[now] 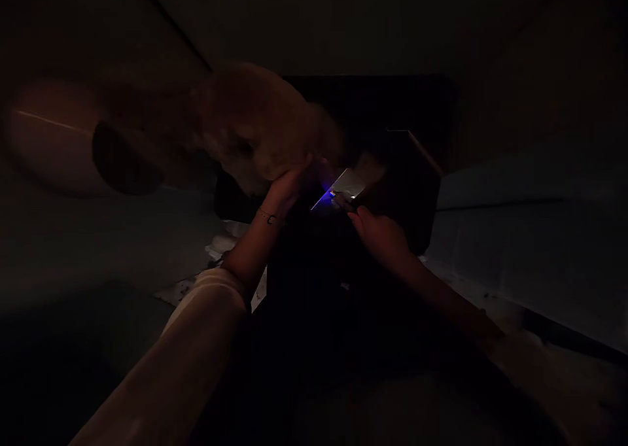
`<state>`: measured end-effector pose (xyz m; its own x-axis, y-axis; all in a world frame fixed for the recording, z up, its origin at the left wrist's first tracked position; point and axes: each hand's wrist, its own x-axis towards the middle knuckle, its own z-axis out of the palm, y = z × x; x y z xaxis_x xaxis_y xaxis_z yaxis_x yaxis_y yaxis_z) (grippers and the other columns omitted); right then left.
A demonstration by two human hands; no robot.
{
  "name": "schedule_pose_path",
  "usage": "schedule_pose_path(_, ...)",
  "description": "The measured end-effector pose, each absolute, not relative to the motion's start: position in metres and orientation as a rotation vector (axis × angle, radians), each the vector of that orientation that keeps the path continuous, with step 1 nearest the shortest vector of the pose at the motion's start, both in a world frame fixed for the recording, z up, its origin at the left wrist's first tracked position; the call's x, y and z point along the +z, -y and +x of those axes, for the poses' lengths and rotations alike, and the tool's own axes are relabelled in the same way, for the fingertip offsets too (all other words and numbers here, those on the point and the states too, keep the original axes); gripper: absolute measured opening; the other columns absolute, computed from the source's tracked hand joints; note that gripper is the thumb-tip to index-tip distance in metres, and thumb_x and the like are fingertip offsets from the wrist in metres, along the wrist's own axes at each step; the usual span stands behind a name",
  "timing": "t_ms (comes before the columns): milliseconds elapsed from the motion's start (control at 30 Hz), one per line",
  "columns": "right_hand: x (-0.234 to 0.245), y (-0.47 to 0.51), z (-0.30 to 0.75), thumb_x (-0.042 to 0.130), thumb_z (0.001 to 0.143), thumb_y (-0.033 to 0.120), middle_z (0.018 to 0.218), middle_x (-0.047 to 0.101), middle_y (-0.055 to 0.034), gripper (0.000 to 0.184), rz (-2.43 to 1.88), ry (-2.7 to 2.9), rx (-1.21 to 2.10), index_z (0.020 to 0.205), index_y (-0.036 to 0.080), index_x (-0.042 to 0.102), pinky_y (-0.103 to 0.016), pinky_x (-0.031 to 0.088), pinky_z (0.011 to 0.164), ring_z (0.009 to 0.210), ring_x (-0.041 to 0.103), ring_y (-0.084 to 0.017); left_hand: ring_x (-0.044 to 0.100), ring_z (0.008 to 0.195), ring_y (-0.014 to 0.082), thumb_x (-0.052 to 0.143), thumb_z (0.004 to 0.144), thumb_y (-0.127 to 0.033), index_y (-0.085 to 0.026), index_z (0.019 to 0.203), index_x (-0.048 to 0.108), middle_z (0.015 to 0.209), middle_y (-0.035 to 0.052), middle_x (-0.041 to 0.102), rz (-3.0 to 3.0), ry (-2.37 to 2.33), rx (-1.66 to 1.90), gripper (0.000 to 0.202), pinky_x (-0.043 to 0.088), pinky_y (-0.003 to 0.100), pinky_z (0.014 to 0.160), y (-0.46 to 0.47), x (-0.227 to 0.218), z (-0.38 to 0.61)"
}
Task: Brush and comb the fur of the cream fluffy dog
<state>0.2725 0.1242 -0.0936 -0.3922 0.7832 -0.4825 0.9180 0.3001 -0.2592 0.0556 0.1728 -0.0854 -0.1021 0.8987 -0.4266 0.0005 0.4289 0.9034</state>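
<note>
The scene is very dark. My left hand (288,188) reaches up under a fluffy tan animal (255,122), palm against its underside, fingers partly hidden; a thin bracelet sits on the wrist. My right hand (377,233) is curled round a small device (346,188) that glows blue and has a pale flat face, held close to the animal's fur. A dark boxy object (407,184) stands just behind the device.
A pale round shape (53,138) lies at the left. Light-coloured paper or cloth (220,250) shows below my left forearm. A pale ledge or cushion (530,217) runs along the right. Everything else is too dark to make out.
</note>
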Motion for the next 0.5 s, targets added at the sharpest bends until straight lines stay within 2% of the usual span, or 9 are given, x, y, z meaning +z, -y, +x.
schedule_pose_path(133, -0.093, -0.12, 0.289, 0.024, 0.102, 0.051, 0.085, 0.071, -0.0127, 0.049, 1.548, -2.28, -0.736, 0.11, 0.018, 0.06, -0.027, 0.03, 0.056, 0.075, 0.069, -0.025, 0.061, 0.118, 0.0112, 0.023, 0.106, -0.034, -0.016, 0.094, 0.061, 0.121, 0.0046, 0.066, 0.641, -1.283, 1.042, 0.044, 0.048, 0.029, 0.109, -0.175, -0.08, 0.058)
schedule_pose_path(233, -0.095, -0.117, 0.304, 0.025, 0.102, 0.049, 0.084, 0.071, -0.0125, 0.049, 1.575, -2.219, -0.749, 0.11, 0.017, 0.061, -0.027, 0.03, 0.056, 0.072, 0.068, -0.024, 0.059, 0.121, 0.0125, 0.023, 0.106, -0.032, -0.016, 0.099, 0.062, 0.124, 0.0043, 0.064, 0.662, -1.339, 1.017, 0.043, 0.049, 0.027, 0.107, -0.174, -0.078, 0.057)
schedule_pose_path(367, -0.109, -0.118, 0.338, 0.026, 0.101, 0.048, 0.08, 0.069, -0.0116, 0.049, 1.672, -2.157, -0.823, 0.099, 0.017, 0.065, -0.028, 0.03, 0.055, 0.062, 0.062, -0.019, 0.059, 0.12, 0.0148, 0.024, 0.106, -0.03, -0.014, 0.105, 0.061, 0.121, 0.0054, 0.066, 0.625, -1.459, 1.007, 0.041, 0.05, 0.025, 0.102, -0.175, -0.07, 0.052)
schedule_pose_path(500, -0.116, -0.127, 0.36, 0.031, 0.098, 0.053, 0.065, 0.06, -0.0064, 0.049, 1.938, -2.239, -1.046, 0.085, 0.018, 0.062, -0.027, 0.03, 0.053, 0.051, 0.052, -0.015, 0.064, 0.111, 0.0166, 0.031, 0.106, -0.034, -0.011, 0.106, 0.064, 0.111, 0.0055, 0.069, 0.551, -1.382, 1.086, 0.04, 0.05, 0.028, 0.099, -0.177, -0.054, 0.047)
